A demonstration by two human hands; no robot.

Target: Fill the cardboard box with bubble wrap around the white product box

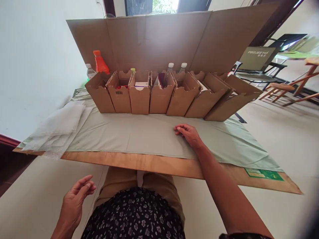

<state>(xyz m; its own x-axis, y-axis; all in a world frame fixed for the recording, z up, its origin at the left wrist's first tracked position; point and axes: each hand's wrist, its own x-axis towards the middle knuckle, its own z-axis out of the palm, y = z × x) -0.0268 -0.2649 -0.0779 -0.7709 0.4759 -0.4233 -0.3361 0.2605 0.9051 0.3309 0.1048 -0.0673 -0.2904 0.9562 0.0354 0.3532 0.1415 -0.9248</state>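
My right hand (188, 133) hovers over or rests on the pale green cloth (119, 132), palm inward, with loosely bent fingers and nothing in them. In front of it stands a row of several cardboard boxes (140, 103) with open tops. My left hand (76, 200) hangs off the table's near edge, holding nothing, its fingers half bent and apart. Red, white and dark red items show inside some boxes; a white box (141, 85) with a purple line sits in one. The rightmost cardboard box (230, 104) leans to the right.
Behind the boxes rises a tall cardboard panel (159, 39). An orange bottle (100, 63) and several clear bottles stand there. Stacked bubble wrap (62, 121) lies at the table's left end. The wooden table edge (139, 161) runs close to my legs. Chairs (259, 64) stand at the right.
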